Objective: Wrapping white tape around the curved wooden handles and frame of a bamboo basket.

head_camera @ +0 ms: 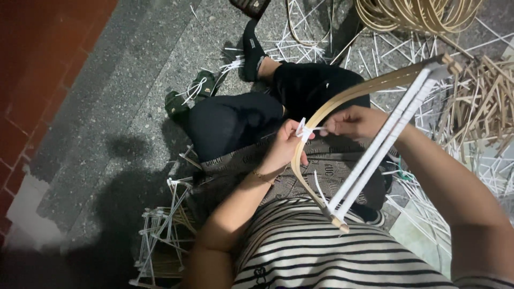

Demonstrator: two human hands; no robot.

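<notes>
Left hand (282, 147): fingers pinched on white plastic tie (303, 130), frame centre.
Right hand (356, 122): fingers clamped on tie end.
Bent bamboo strip (342, 99): tie wrapped around it, centre-right.
White rods (385, 138): spanning strip ends.

Both forearms reach forward; left hand (286, 147) and right hand (356, 122) pinch with fingers closed, nearly meeting.

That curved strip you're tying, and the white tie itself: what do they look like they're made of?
The curved strip looks like bamboo or thin split wood: pale tan, matte, bent in a smooth bow. The white tie looks like a plastic strap, flat and bright white, though material is uncertain. Left hand and right hand pinch it.
</notes>
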